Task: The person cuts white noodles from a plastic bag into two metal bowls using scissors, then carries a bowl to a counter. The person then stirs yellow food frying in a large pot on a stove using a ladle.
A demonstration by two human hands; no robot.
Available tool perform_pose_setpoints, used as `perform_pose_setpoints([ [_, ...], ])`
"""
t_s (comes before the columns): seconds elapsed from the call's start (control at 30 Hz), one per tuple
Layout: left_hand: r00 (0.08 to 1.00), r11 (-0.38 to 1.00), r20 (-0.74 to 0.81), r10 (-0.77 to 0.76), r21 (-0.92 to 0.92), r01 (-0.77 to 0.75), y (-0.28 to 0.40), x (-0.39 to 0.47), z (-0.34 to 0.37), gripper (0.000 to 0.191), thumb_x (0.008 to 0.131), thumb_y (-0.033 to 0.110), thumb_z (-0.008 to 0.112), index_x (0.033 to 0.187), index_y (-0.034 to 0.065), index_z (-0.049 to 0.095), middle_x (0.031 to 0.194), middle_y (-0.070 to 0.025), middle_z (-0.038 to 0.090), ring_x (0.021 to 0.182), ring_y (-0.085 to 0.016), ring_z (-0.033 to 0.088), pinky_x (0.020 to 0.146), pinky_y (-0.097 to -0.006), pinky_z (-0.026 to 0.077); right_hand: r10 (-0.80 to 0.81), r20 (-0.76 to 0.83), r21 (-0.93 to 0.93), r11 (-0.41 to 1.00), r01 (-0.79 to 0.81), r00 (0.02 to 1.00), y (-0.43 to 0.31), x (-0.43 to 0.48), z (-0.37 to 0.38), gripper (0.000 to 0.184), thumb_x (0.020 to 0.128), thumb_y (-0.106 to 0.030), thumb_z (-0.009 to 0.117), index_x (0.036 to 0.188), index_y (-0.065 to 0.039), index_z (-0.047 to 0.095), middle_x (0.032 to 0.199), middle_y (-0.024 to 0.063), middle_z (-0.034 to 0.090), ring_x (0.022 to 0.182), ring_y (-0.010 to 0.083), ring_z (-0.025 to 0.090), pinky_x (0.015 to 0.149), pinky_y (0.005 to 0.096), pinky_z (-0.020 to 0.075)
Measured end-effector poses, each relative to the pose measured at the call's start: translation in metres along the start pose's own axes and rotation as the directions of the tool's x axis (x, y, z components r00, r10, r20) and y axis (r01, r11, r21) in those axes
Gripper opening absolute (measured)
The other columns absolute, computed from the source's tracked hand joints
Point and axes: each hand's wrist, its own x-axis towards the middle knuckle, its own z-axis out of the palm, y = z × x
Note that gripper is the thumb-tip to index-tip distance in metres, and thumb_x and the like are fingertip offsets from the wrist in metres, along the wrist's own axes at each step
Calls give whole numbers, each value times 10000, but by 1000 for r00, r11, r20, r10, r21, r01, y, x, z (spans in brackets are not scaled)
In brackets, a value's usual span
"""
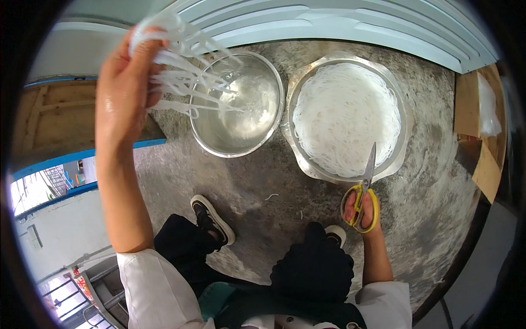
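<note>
My left hand (129, 80) is raised at the upper left, closed on a bunch of wet white noodles (176, 68). Their loose ends hang toward a round steel basin (205, 142) of clear liquid. Beside it, to the right, a wavy-rimmed metal basin (302, 164) holds a large mass of white noodles (347, 119). My right hand (361, 209) has its fingers through the yellow handles of a pair of scissors (368, 168). The blades look closed, with their tip over the near right part of the noodle basin.
Two small white noodle scraps (272, 196) lie on the stained concrete floor (254, 177) between the basins and my shoes (211, 220). A pale ribbed metal panel (328, 24) stands behind the basins. At right is an open cardboard box (467, 103); at left, a blue-edged wooden panel (61, 111).
</note>
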Motion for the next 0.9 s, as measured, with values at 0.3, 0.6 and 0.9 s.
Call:
perform_pose_setpoints([
  [0.3, 924, 840, 74, 375, -448, -306, 82, -20, 61, 317, 1027, 280, 555, 1210, 34, 636, 808, -32, 630, 590, -51, 549, 459, -159, 394, -27, -3, -8, 1000, 27, 1000, 14, -17, -8, 575, 981, -551, 518, 844, 2, 593, 577, 63, 533, 500, 159, 536, 513, 292, 470],
  [0.6, 890, 885, 289, 353, -411, -218, 31, -22, 213, 232, 1034, 266, 543, 992, 46, 603, 704, -3, 537, 579, -75, 456, 499, -246, 387, 63, 523, 325, 907, -267, 850, 17, 0, 1, 957, 868, -854, 319, 1178, 27, 529, 1016, 119, 565, 1005, 240, 545, 1057, 454, 361],
  [0.9, 896, 936, 375, 236, -334, -106, -13, -21, 244, 234, 1016, 221, 538, 965, 3, 606, 703, -49, 576, 636, -122, 479, 595, -314, 416, -37, 415, 580, 781, -233, 909, 3, 125, 48, 755, 915, -776, 394, 1078, -64, 586, 956, 62, 586, 892, 202, 561, 893, 417, 456],
])
